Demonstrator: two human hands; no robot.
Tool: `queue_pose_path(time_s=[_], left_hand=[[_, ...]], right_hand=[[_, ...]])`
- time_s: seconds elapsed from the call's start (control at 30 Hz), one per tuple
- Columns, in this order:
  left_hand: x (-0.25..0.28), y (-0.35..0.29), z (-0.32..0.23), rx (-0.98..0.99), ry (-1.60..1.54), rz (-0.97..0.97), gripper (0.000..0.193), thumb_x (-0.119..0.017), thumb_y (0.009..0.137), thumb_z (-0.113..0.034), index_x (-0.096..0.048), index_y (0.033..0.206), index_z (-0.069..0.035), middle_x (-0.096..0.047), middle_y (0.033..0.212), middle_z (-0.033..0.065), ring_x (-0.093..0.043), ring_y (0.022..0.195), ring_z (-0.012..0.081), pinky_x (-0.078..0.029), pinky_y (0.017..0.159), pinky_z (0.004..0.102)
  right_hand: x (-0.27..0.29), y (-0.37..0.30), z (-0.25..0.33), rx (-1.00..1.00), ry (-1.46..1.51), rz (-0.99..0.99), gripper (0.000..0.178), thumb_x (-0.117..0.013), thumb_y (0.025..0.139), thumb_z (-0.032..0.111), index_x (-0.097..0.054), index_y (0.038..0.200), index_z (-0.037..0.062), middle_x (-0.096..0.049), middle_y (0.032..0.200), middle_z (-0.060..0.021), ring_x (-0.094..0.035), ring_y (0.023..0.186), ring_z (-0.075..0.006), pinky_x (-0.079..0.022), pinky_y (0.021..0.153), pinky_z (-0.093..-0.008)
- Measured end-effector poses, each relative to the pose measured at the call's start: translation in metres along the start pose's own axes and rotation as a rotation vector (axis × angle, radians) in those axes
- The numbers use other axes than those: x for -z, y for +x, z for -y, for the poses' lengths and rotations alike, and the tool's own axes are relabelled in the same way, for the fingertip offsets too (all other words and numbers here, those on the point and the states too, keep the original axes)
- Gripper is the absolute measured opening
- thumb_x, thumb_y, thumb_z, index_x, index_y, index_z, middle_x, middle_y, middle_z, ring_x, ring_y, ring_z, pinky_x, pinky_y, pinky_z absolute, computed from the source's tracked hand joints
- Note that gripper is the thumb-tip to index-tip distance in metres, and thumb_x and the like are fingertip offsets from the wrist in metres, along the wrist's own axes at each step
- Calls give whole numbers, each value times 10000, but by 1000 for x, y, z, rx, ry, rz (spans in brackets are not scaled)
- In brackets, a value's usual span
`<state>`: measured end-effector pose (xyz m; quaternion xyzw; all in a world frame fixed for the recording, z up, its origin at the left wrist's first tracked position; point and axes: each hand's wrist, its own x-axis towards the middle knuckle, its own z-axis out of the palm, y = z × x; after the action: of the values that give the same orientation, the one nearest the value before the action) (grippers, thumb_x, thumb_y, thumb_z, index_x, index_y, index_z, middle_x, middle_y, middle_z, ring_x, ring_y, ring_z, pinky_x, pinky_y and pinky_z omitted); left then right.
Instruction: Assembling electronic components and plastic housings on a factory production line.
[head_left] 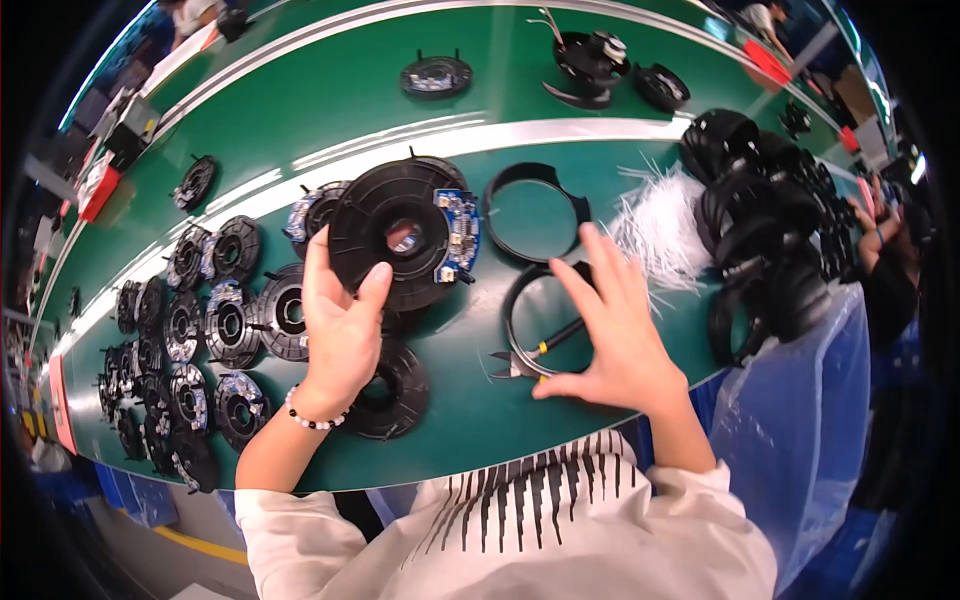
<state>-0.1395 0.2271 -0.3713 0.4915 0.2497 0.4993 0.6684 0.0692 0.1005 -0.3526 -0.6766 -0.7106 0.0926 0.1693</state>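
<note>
My left hand grips a black round plastic disc by its near edge, thumb on its face. The disc is tilted up off the table, with a hole in its middle and a blue curved circuit board at its right side. My right hand has its fingers spread, above the table and holding nothing. Beneath it lie a black ring, partly hidden by the hand, and cutting pliers with black and yellow handles. A second black ring lies farther away.
Several similar discs with boards crowd the green table's left. A bundle of white strips lies right of the rings, beside a heap of black parts. Blue plastic sheeting hangs at the near right. Discs stand on the farther green surface.
</note>
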Motion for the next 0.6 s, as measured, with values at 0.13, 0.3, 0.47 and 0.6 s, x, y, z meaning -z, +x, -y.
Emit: queue_pose_path(time_s=[0.13, 0.3, 0.47, 0.6], left_hand=[[-2, -2, 4, 11, 47, 6, 458, -491, 814, 60, -283, 1220, 17, -450, 1160, 122, -459, 1062, 174, -388, 922, 311], [-3, -2, 3, -19, 53, 30, 449, -490, 811, 61, -292, 1211, 12, -453, 1154, 113, -461, 1055, 168, -383, 920, 306], [-1, -9, 9, -35, 99, 31, 480, -508, 796, 61, -283, 1216, 0, -453, 1134, 99, -452, 1057, 163, -354, 928, 292], [-9, -14, 9, -94, 129, 148, 496, -488, 805, 57, -230, 1224, -10, -432, 1147, 105, -440, 1065, 163, -343, 934, 291]], right_hand=[[-10, 1, -7, -48, 19, 119, 989, -775, 527, 422, -282, 1300, 50, -154, 1357, -261, -206, 1226, -454, -212, 974, -563], [-7, -3, -7, -184, 36, 112, 1046, -793, 494, 395, -253, 1290, -17, -245, 1308, -279, -282, 1192, -414, -288, 972, -470], [6, -8, -12, -20, 436, -240, 1054, -826, 448, 275, -266, 1286, -34, -297, 1295, -231, -328, 1190, -333, -274, 989, -372], [-20, 22, 20, -15, 1410, -336, 1144, -816, 501, 153, -63, 1342, -30, -162, 1379, -202, -124, 1308, -265, -144, 1042, -342]])
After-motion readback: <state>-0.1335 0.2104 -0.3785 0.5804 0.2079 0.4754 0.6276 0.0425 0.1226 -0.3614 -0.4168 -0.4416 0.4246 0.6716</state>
